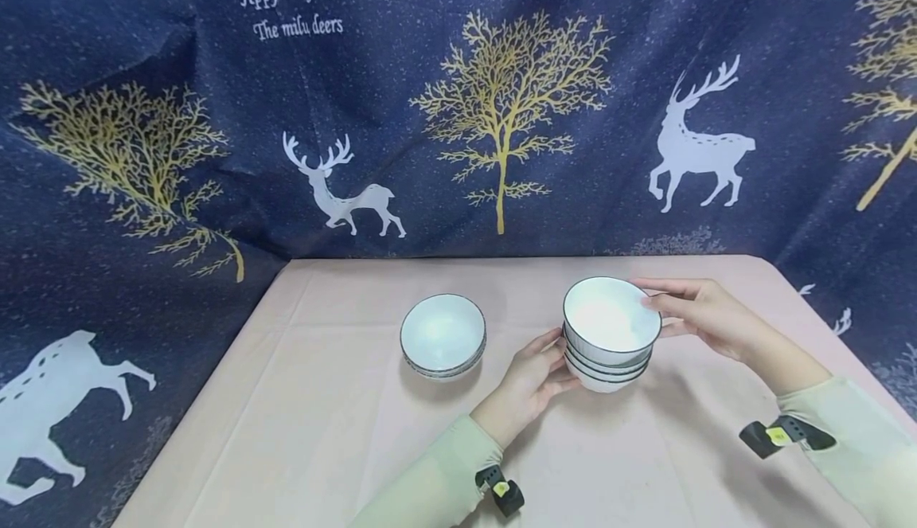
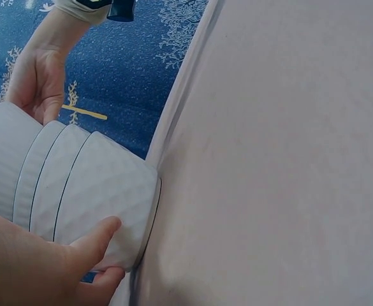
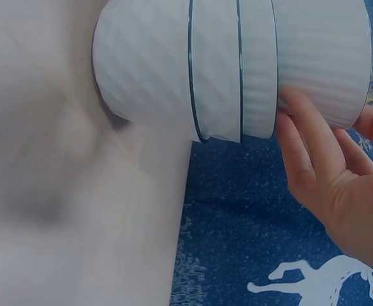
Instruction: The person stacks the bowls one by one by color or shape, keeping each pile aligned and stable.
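A stack of several white bowls (image 1: 607,369) with dark rims stands right of the middle of the table. On its left side, my left hand (image 1: 526,385) holds the lower bowls, and its fingertips lie against the textured wall of the bottom bowl (image 2: 109,191) in the left wrist view. The top bowl (image 1: 611,314) is gripped at its right edge by my right hand (image 1: 705,317), thumb over the rim and fingers along the ribbed outer wall. The right wrist view shows this top bowl (image 3: 323,57) fitted into the bowls under it.
Left of the stack sits a smaller pile of white bowls (image 1: 442,335) with dark rims. A pale pink cloth covers the table (image 1: 286,432). Behind it hangs a dark blue curtain (image 1: 573,217) printed with deer and trees.
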The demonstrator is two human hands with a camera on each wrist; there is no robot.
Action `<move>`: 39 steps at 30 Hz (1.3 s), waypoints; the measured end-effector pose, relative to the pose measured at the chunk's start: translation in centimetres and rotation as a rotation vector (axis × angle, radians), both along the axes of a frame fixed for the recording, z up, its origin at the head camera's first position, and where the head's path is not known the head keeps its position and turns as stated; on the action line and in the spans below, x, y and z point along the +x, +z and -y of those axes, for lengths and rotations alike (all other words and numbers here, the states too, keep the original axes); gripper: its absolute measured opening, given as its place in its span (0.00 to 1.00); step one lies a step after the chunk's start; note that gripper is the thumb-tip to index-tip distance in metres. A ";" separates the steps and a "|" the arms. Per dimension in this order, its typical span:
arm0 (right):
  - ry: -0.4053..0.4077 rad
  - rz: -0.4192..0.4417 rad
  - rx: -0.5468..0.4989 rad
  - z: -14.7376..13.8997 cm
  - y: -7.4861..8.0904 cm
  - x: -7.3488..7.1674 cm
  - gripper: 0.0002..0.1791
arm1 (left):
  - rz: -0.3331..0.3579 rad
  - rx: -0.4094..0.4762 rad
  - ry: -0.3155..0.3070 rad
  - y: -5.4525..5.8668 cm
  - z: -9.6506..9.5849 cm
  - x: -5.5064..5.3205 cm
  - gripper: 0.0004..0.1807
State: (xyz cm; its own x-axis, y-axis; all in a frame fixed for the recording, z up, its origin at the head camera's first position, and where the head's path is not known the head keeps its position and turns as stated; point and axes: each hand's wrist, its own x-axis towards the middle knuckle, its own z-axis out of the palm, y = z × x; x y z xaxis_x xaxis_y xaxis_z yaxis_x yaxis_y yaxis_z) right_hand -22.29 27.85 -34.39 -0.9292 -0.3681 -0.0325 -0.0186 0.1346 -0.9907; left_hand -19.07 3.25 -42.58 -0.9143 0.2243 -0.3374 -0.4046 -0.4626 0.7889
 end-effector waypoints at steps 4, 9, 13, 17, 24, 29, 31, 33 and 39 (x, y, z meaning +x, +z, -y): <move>0.009 0.006 -0.018 0.0 0.0 0.1 0.17 | -0.011 0.000 -0.017 0.0 0.1 0.0 0.25; 0.004 0.008 -0.019 -0.1 -0.1 0.2 0.17 | -0.010 -0.003 -0.018 -0.1 0.0 0.0 0.25; -0.013 0.011 -0.001 -0.2 -0.1 0.2 0.17 | -0.004 0.002 -0.014 -0.1 0.0 0.0 0.25; -0.034 0.010 0.040 -0.2 0.0 0.0 0.17 | -0.006 0.006 -0.017 -0.1 0.1 -0.1 0.25; -0.064 0.024 0.099 -0.4 -0.1 -0.2 0.19 | -0.017 0.010 -0.025 0.0 0.2 0.0 0.25; -0.076 0.024 0.134 -0.3 -0.2 -0.3 0.22 | -0.016 0.011 -0.020 -0.1 0.2 0.0 0.25; -0.086 0.022 0.160 -0.3 -0.2 -0.3 0.25 | -0.008 0.011 -0.018 -0.2 0.1 0.0 0.24; -0.097 0.018 0.196 -0.2 -0.1 -0.3 0.28 | -0.004 0.009 -0.016 -0.2 0.1 0.0 0.24; -0.106 -0.013 0.265 -0.2 -0.1 -0.1 0.33 | 0.006 0.002 -0.008 -0.1 0.1 -0.1 0.24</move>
State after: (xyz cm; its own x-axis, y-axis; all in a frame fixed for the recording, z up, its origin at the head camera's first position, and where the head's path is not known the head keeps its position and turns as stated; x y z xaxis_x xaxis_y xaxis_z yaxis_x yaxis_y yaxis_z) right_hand -22.44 28.01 -34.50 -0.9631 -0.2490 -0.1027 -0.0027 0.3904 -0.9206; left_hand -19.14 3.16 -42.71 -0.9105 0.2322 -0.3421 -0.4127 -0.4611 0.7855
